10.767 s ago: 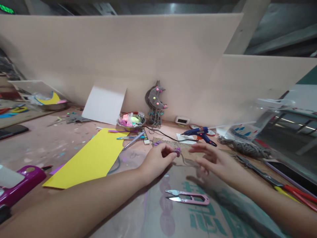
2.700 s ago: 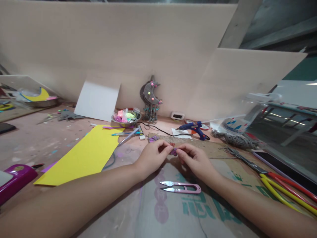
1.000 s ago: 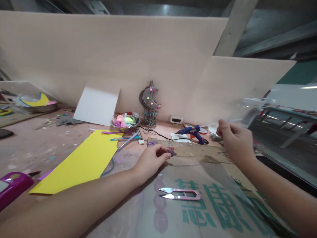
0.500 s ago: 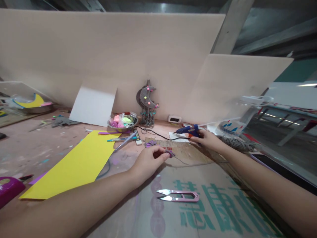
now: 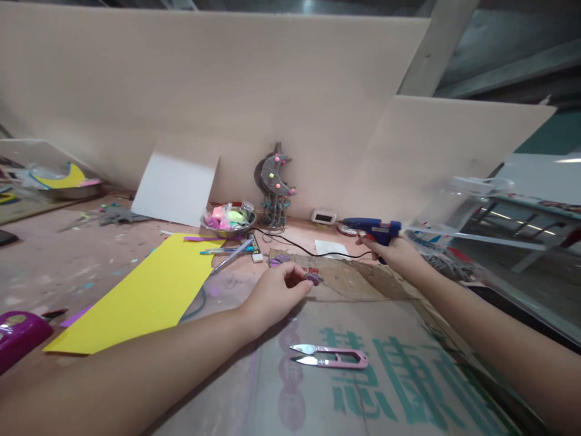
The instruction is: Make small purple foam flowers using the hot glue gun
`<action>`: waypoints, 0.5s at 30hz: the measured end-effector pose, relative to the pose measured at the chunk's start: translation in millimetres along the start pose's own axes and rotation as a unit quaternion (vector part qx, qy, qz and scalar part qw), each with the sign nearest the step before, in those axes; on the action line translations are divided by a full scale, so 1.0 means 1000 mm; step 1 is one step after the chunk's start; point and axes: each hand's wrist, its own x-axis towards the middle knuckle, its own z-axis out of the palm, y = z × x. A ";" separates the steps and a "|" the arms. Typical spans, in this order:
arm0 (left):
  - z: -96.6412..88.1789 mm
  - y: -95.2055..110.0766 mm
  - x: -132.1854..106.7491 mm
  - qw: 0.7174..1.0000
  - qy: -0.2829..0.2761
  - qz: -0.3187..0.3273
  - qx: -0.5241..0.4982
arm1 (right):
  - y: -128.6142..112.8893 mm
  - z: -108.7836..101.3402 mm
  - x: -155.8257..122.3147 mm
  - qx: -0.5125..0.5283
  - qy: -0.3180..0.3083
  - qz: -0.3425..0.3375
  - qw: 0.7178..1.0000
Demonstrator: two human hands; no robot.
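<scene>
My left hand [image 5: 275,293] rests on the table and pinches a small purple ornament [image 5: 313,278] between thumb and fingertips. My right hand [image 5: 394,253] is closed round the grip of a blue glue gun [image 5: 373,229], lifted off the table with its nozzle pointing left. Its black cord [image 5: 299,247] trails left across the table. A strip of brown cardboard [image 5: 340,275] lies just behind the ornament. Pink thread snips [image 5: 331,357] lie in front of my left hand on a printed plastic sheet [image 5: 385,387].
A yellow paper sheet [image 5: 149,290] lies at the left, with pens [image 5: 229,249] by it. A metal bowl of coloured bits [image 5: 229,219] and a grey moon ornament [image 5: 275,184] stand at the back wall. Grey twine [image 5: 442,263] lies at the right, a magenta tool [image 5: 18,330] at far left.
My right hand left the ornament, swung right, reached the glue gun on the table and has lifted it. My left hand kept its pinch on the ornament.
</scene>
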 end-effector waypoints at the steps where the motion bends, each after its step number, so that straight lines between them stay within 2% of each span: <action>1: 0.000 0.000 0.000 1.000 0.000 0.001 0.000 | -0.006 -0.001 -0.009 0.018 0.000 -0.008 1.000; 5: -0.001 0.000 0.000 1.000 -0.008 0.011 -0.007 | -0.027 0.004 -0.051 0.095 0.017 -0.035 0.995; 10: -0.001 0.001 -0.001 1.000 0.002 0.009 0.009 | -0.047 0.015 -0.089 0.061 0.050 0.010 0.997; 15: 0.000 0.003 -0.001 1.000 -0.013 0.021 0.010 | -0.057 0.024 -0.098 0.148 -0.060 0.001 0.987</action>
